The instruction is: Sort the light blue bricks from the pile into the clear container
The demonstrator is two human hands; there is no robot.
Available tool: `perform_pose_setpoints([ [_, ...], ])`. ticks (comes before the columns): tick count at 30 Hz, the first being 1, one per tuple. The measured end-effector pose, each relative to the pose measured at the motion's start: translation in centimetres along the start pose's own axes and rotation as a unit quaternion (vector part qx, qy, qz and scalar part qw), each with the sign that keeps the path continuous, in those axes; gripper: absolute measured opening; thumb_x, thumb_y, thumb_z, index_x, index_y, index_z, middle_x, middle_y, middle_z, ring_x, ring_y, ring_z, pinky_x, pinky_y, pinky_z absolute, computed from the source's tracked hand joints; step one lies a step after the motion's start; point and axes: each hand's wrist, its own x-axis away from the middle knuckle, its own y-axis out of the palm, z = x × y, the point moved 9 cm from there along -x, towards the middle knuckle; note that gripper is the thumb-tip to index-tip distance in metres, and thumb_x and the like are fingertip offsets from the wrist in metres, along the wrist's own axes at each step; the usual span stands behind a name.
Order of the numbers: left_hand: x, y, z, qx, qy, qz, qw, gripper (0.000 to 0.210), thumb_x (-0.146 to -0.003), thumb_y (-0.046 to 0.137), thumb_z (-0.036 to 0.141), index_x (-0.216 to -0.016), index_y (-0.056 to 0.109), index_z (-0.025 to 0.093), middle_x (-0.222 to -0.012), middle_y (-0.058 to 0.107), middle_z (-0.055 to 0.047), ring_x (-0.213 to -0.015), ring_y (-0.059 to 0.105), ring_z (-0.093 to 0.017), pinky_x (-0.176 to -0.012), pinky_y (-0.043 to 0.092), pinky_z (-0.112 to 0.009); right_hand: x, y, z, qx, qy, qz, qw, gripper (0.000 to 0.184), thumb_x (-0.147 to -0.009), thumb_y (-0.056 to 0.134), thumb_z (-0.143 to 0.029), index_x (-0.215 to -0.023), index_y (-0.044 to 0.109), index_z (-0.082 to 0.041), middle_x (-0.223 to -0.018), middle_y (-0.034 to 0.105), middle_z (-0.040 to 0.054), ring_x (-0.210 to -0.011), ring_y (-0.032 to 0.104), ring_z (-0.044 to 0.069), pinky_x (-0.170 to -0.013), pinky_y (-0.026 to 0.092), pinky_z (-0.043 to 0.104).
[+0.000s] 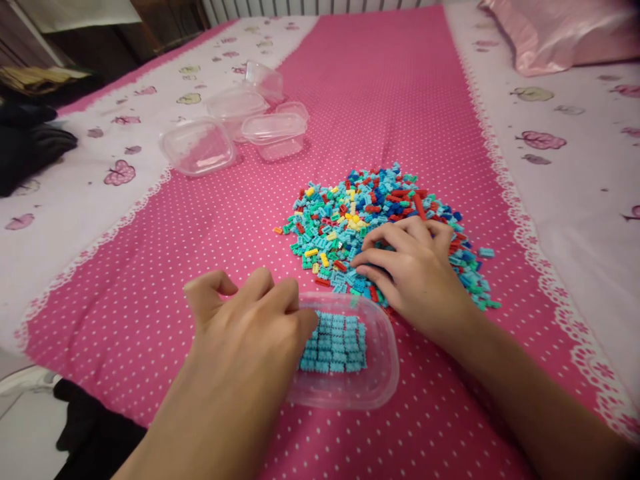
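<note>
A clear plastic container sits in front of me, with light-blue toy building bricks in close rows inside it. Over its left part is my left hand, fingers curled down; the fingertips and anything in them are hidden. My right hand rests at the near edge of a loose pile of small bricks in light blue, green, red, yellow and dark blue. Its thumb and nearest fingertip are close together among the bricks; I cannot make out what is between them.
Several clear plastic containers stand together at the back left. Everything lies on a pink dotted bedspread with white, lace-edged sides. A shiny pink pillow is at the back right, dark cloth at the left edge.
</note>
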Motion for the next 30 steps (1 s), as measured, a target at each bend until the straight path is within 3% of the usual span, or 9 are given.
perform_pose_setpoints([
  [4, 0.2, -1.2, -0.7, 0.013, 0.012, 0.041, 0.999, 0.028, -0.089, 0.053, 0.013, -0.063, 0.058, 0.024, -0.065, 0.050, -0.001, -0.069, 0.039, -0.021, -0.068, 0.017, -0.040, 0.0, 0.1, -0.4, 0.018, -0.015, 0.000, 1.000, 0.011, -0.093, 0.069, -0.021, -0.088, 0.077, -0.025, -0.103, 0.072, 0.0044, -0.102, 0.051, 0.029, -0.091, 0.029, 0.050],
  [8, 0.1, -1.8, -1.1, 0.034, 0.011, 0.036, 0.999, 0.020, -0.092, 0.057, 0.022, -0.076, 0.068, 0.026, -0.070, 0.059, -0.001, -0.072, 0.047, -0.021, -0.068, 0.023, -0.038, 0.0, 0.0, -0.7, 0.016, -0.014, -0.008, 1.000, 0.013, -0.095, 0.064, -0.020, -0.087, 0.074, -0.023, -0.102, 0.071, 0.0053, -0.102, 0.052, 0.029, -0.093, 0.030, 0.052],
  [14, -0.4, -2.0, -1.3, 0.035, -0.019, 0.017, 0.999, 0.018, -0.087, 0.059, 0.015, -0.074, 0.069, 0.024, -0.070, 0.061, 0.000, -0.072, 0.051, -0.020, -0.067, 0.028, -0.037, 0.1, 0.0, -0.7, 0.029, -0.015, -0.019, 0.999, 0.005, -0.090, 0.075, -0.027, -0.086, 0.075, -0.023, -0.105, 0.072, 0.0047, -0.103, 0.053, 0.031, -0.095, 0.029, 0.055],
  [20, 0.0, -2.4, -1.1, 0.060, 0.004, 0.047, 0.997, 0.019, -0.094, 0.057, 0.021, -0.082, 0.071, 0.025, -0.073, 0.062, -0.001, -0.073, 0.049, -0.020, -0.067, 0.030, -0.037, 0.0, 0.5, -1.1, 0.014, -0.043, -0.026, 0.999, 0.004, -0.092, 0.071, -0.021, -0.088, 0.073, -0.023, -0.104, 0.073, 0.0046, -0.103, 0.055, 0.030, -0.098, 0.028, 0.053],
  [26, -0.7, -3.1, -0.2, 0.061, -0.008, 0.061, 0.996, 0.023, -0.097, 0.053, 0.018, -0.082, 0.069, 0.022, -0.076, 0.063, -0.002, -0.074, 0.051, -0.021, -0.069, 0.029, -0.038, -0.6, -1.4, -0.3, -0.158, 0.019, 0.041, 0.986, 0.011, -0.098, 0.064, -0.019, -0.088, 0.064, -0.024, -0.086, 0.073, -0.0003, -0.087, 0.062, 0.021, -0.088, 0.040, 0.042],
  [30, -1.7, -3.6, 0.5, 0.062, -0.023, 0.069, 0.995, 0.023, -0.102, 0.048, 0.019, -0.088, 0.066, 0.021, -0.084, 0.069, -0.003, -0.081, 0.056, -0.022, -0.074, 0.031, -0.039, -0.8, -3.0, -1.3, -0.307, -0.025, 0.082, 0.948, 0.015, -0.093, 0.072, -0.019, -0.081, 0.063, -0.025, -0.086, 0.075, -0.0022, -0.085, 0.066, 0.018, -0.080, 0.048, 0.037],
])
